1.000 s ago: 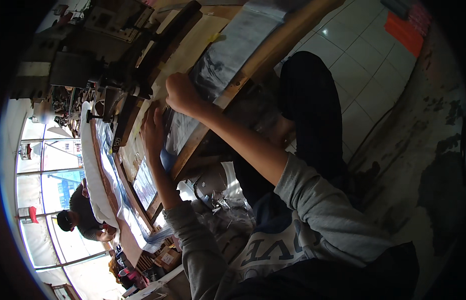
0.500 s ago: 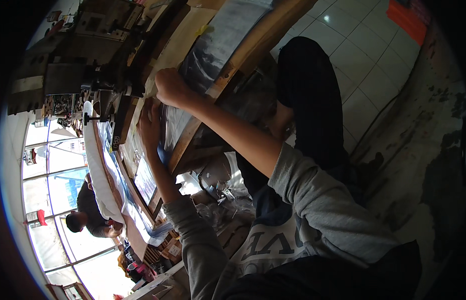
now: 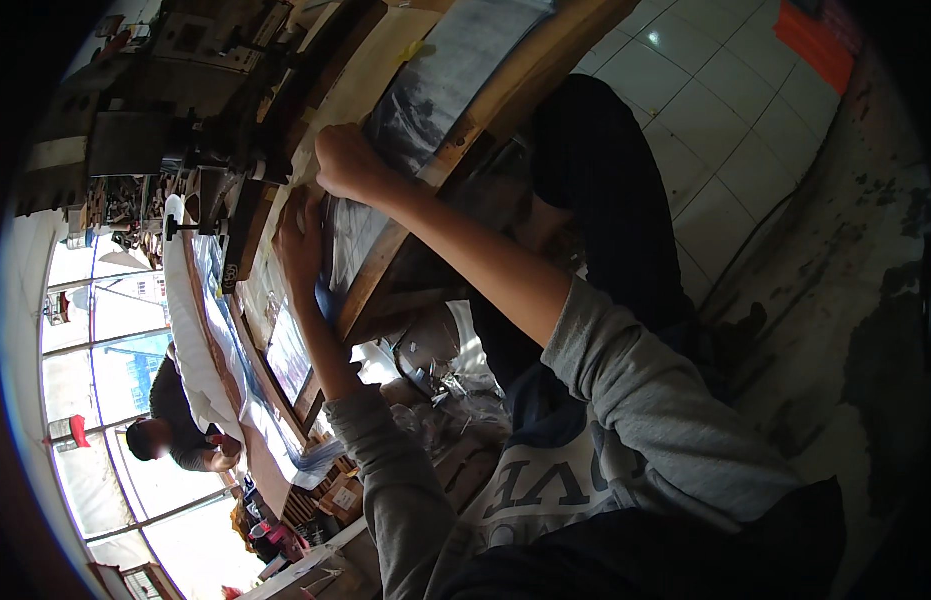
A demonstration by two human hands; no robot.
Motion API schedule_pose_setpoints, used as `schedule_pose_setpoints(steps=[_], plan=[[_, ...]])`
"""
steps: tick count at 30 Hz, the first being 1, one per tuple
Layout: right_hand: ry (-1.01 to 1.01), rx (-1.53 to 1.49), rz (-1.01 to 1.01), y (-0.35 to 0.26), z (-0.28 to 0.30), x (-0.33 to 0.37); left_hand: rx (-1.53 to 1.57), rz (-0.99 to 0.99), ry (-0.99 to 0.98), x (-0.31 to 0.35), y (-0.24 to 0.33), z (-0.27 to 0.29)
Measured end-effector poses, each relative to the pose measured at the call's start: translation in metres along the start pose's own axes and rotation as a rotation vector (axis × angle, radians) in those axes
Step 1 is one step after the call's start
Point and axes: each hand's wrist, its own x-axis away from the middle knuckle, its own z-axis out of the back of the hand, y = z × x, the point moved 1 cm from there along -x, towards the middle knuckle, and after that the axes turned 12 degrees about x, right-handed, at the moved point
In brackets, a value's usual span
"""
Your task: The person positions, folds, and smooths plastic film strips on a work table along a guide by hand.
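Where I had the hands working, the clear plastic sheet (image 3: 426, 100) lay along the near wooden edge of the surface (image 3: 374, 280), running toward the far right. I had the right hand (image 3: 351, 163) curled at the sheet, its fingers folded inward; I couldn't tell whether they gripped it. Just to its left, the left hand (image 3: 301, 238) reached forward with fingers extended, their tips too dim for me to tell whether they pinched anything. Beyond both stood a dark bar (image 3: 248, 230).
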Motion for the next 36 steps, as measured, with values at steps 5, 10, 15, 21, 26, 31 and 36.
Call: schedule_pose_setpoints(steps=[5,10,15,21,26,31,36], plan=[[0.025,0.007,0.024,-0.001,0.001,-0.002,0.041,-0.006,0.017,-0.002,0.000,-0.002],[0.037,0.015,0.041,0.007,0.001,-0.009,0.028,-0.084,0.079,-0.007,0.004,-0.004],[-0.099,0.045,0.055,0.007,-0.004,-0.009,0.034,-0.113,0.164,0.001,-0.006,-0.002],[-0.226,0.161,-0.033,0.002,0.012,-0.002,0.059,-0.128,0.215,0.010,0.001,-0.004],[-0.216,-0.022,-0.092,0.004,0.020,-0.001,0.017,-0.028,0.160,0.014,0.016,-0.004],[-0.266,0.020,-0.078,0.001,0.024,-0.003,0.004,-0.033,0.225,0.014,0.014,-0.005],[-0.263,0.035,-0.057,-0.006,0.032,-0.011,-0.007,-0.055,0.230,0.007,0.018,-0.006]])
